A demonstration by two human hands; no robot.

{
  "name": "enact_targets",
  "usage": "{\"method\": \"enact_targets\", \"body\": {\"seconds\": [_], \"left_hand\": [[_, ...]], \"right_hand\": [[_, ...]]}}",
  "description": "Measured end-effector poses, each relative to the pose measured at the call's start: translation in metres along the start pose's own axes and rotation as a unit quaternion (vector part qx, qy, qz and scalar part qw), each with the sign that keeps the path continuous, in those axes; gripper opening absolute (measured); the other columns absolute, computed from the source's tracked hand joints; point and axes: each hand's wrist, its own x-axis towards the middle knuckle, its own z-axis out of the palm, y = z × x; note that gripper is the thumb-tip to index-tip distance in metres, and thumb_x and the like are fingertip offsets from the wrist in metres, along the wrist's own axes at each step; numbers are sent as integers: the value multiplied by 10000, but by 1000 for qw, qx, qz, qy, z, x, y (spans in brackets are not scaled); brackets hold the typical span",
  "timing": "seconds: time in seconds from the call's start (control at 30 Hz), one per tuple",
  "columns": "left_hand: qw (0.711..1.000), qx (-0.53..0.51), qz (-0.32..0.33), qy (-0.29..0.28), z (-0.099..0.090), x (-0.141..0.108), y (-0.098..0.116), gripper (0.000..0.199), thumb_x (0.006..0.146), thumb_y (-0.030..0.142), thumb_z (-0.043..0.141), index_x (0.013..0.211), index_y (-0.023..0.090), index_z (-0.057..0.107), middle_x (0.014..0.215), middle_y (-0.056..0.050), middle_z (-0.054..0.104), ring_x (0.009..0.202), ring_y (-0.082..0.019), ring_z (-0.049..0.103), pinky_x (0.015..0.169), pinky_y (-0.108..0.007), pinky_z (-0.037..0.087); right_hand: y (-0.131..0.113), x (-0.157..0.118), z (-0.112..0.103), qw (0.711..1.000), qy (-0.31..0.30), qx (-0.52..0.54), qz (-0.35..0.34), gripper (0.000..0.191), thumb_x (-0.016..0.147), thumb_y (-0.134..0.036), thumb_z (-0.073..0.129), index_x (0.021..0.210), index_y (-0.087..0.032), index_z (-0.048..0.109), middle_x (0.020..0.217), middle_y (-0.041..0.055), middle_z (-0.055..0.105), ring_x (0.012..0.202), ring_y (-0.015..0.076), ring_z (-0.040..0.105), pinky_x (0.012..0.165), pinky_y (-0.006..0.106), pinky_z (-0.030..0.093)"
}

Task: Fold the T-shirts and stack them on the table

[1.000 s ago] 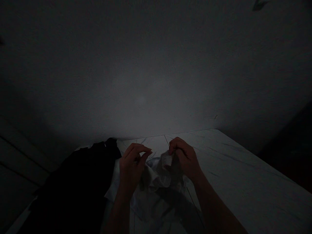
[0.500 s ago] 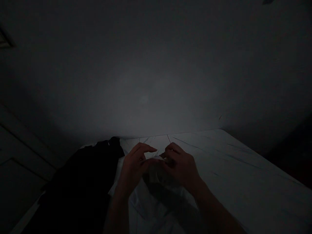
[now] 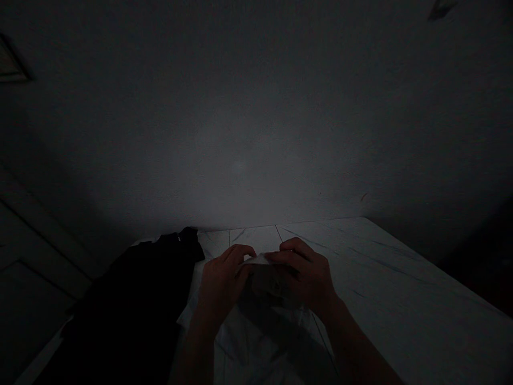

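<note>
in very dim light, a pale cloth (image 3: 258, 260) is held up between two bare hands, just above the near middle of the bench (image 3: 385, 283). its upper edge is gripped from both sides: by the left hand (image 3: 222, 280) it is pinched between thumb and curled fingers, and by the right hand (image 3: 310, 275) it is caught under bent fingers, the two hands being near each other but not touching. the edge is probably raised and spanned in this way so that a short stretch is kept in reach of both sets of fingertips, while the weight of the rest is left to hang or to be borne by the bench. a black garment (image 3: 132, 310) (or a heap of them, since no folds can be made out) is laid along the left side, perhaps so that the middle is left for handwork. the bench, marked with grey veins and thin seams, is set against a plain wall (image 3: 248, 133). much is lost to the gloom: the right thumb is hidden, the lower part of the cloth is hardly told from the pale bench, and whether the dark band below the hands is shadow or fabric cannot be judged. a framed panel (image 3: 10, 65) is cut off at the left edge, and a small dark object (image 3: 441, 9) at the top right cannot be identified.
</note>
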Motion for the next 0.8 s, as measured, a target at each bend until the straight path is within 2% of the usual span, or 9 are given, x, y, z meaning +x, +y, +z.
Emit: {"method": "enact_targets", "body": {"seconds": [0.1, 0.17, 0.3, 0.37, 0.43, 0.5, 0.57, 0.7, 0.8], "left_hand": [[1000, -2, -15, 6, 4, -1, -7, 256, 865, 72, 508, 990, 245, 650, 925, 17, 743, 773, -125, 701, 677, -204, 506], [998, 1, -32, 46, 3, -2, -15, 219, 890, 121, 522, 977, 251, 675, 930, 10, 753, 803, -138, 712, 710, -213, 518], [985, 13, -104, 140, -8, -9, -41, 150, 908, 235, 551, 906, 253, 700, 890, 4, 755, 820, -161, 714, 761, -239, 522], [975, 16, -156, 154, -16, -10, -56, 138, 902, 293, 566, 887, 255, 698, 870, 5, 754, 808, -173, 709, 754, -251, 515], [971, 19, -194, 138, -26, -3, -68, 144, 889, 334, 573, 884, 256, 694, 863, 4, 752, 805, -186, 705, 741, -261, 501], [972, 33, -209, 101, -36, 15, -76, 162, 883, 363, 568, 897, 255, 688, 854, 1, 747, 805, -194, 698, 719, -261, 477], [977, 63, -194, 57, -50, 43, -76, 191, 888, 390, 554, 926, 249, 677, 837, -5, 735, 785, -193, 686, 690, -252, 446], [978, 168, -115, -30, -90, 116, -64, 251, 911, 440, 524, 943, 236, 667, 833, -31, 723, 756, -194, 659, 653, -249, 396], [955, 280, -61, -79, -128, 168, -49, 280, 928, 463, 505, 900, 240, 672, 896, -55, 728, 847, -222, 663, 664, -261, 383]], "right_hand": [[1, 3, -6, 995, -56, 46, 65, 134, 908, -261, 601, 954, -250, 727, 845, 39, 630, 691, 141, 618, 582, 238, 494], [7, 6, -14, 991, -69, 66, 96, 121, 891, -331, 642, 914, -248, 727, 832, 35, 628, 698, 149, 620, 604, 253, 508], [36, 6, -38, 985, -67, 77, 138, 238, 830, -468, 699, 856, -232, 722, 818, 41, 641, 745, 180, 629, 673, 297, 520], [52, 5, -52, 981, -78, 71, 166, 301, 816, -521, 692, 823, -221, 710, 803, 45, 651, 742, 190, 629, 668, 305, 509], [67, 10, -66, 976, -111, 64, 178, 336, 829, -545, 658, 790, -213, 693, 793, 45, 654, 736, 192, 627, 669, 306, 498], [81, 23, -78, 975, -144, 54, 163, 345, 854, -536, 615, 775, -208, 685, 791, 43, 658, 738, 190, 626, 690, 309, 492], [93, 46, -90, 978, -153, 33, 141, 332, 863, -513, 587, 788, -207, 690, 804, 48, 673, 760, 197, 635, 725, 320, 493], [112, 114, -118, 984, -101, -61, 137, 225, 844, -397, 573, 849, -220, 713, 882, 62, 718, 853, 225, 660, 803, 347, 502], [116, 169, -143, 979, -55, -152, 123, 161, 808, -275, 580, 836, -215, 728, 909, 71, 727, 881, 229, 662, 823, 344, 498]]}}
